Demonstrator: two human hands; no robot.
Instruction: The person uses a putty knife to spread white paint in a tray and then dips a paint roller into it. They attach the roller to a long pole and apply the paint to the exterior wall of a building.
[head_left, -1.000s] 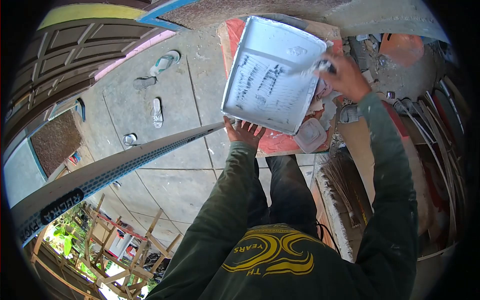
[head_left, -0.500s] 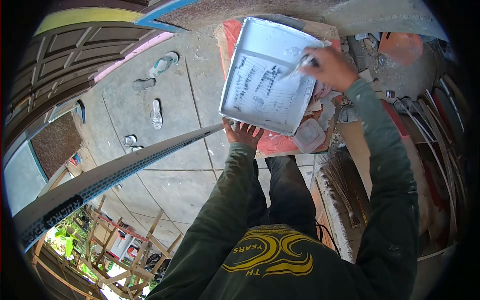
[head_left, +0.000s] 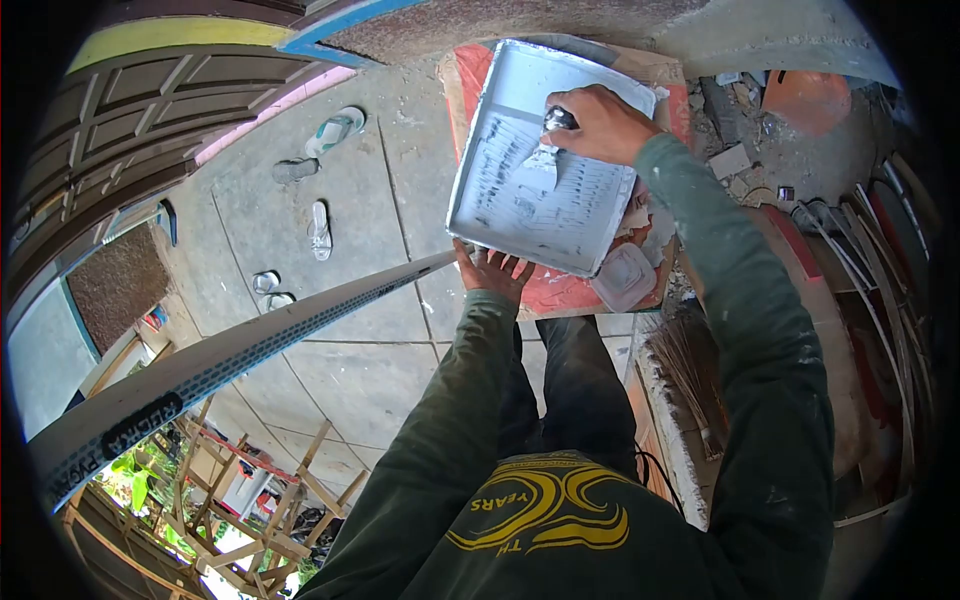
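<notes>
My right hand (head_left: 605,122) is closed round the dark handle of a putty knife (head_left: 541,168), whose blade is coated white and lies over the ribbed floor of a white paint tray (head_left: 592,222). White paint smears the tray, and dark patches show between the ribs. At the tray's near left corner, my left hand (head_left: 490,274) grips the edge from below, fingers partly hidden beneath it. The tray is over a red-and-tan board (head_left: 548,290). By its near right corner sits a clear plastic tub (head_left: 625,277) with whitish residue.
A long PVC pipe (head_left: 250,345) slants in from the left, its far end near my left hand. Sandals (head_left: 320,230) lie on the concrete floor (head_left: 360,260). To the right are rubble, an orange container (head_left: 806,100), a stick broom (head_left: 690,385) and long strips (head_left: 880,280).
My right hand has moved left from the tray's right rim to over its middle, bringing the putty knife onto the ribbed part. My left hand stays at the near edge.
</notes>
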